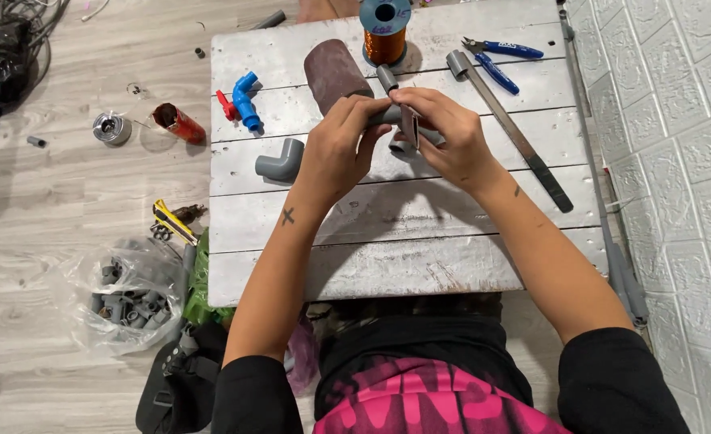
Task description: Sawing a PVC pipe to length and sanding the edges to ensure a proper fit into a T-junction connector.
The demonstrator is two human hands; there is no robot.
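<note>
Left hand (pixel 341 147): closed around a short grey pipe piece (pixel 385 116), fingers wrapped over its left end, held just above the worktop (pixel 388 241).
Right hand (pixel 445 137): closed on the same grey pipe piece from the right; thumb and forefinger pinch a small strip of brown sandpaper (pixel 409 124) against it.
Grey pipe piece: between both hands, roughly level, over the middle boards of the worktop; mostly hidden by the fingers.
Grey fitting under the hands (pixel 401 147): lies on the worktop just below the right hand; shape only partly visible.
Sandpaper roll (pixel 335 74): dark brown cylinder, lying tilted on the worktop just behind the left hand.
Copper wire spool (pixel 384 32): upright at the far edge, blue flange on top, just right of the sandpaper roll.
Short grey pipe stub (pixel 387 78): on the worktop between the spool and the hands.
Grey elbow fitting (pixel 281 161): on the worktop, left of the left hand, apart from it.
Blue tap with red handle (pixel 241 101): lying near the left edge, behind the elbow fitting.
Blue-handled cutters (pixel 500 60): far right corner of the worktop.
Long metal bar with grey end cap (pixel 508 128): runs diagonally from beside the cutters toward the near right.
Plastic bag of grey fittings (pixel 126 297): on the floor, left of the worktop.
Red can (pixel 179 123): lying on the floor, left of the worktop.
</note>
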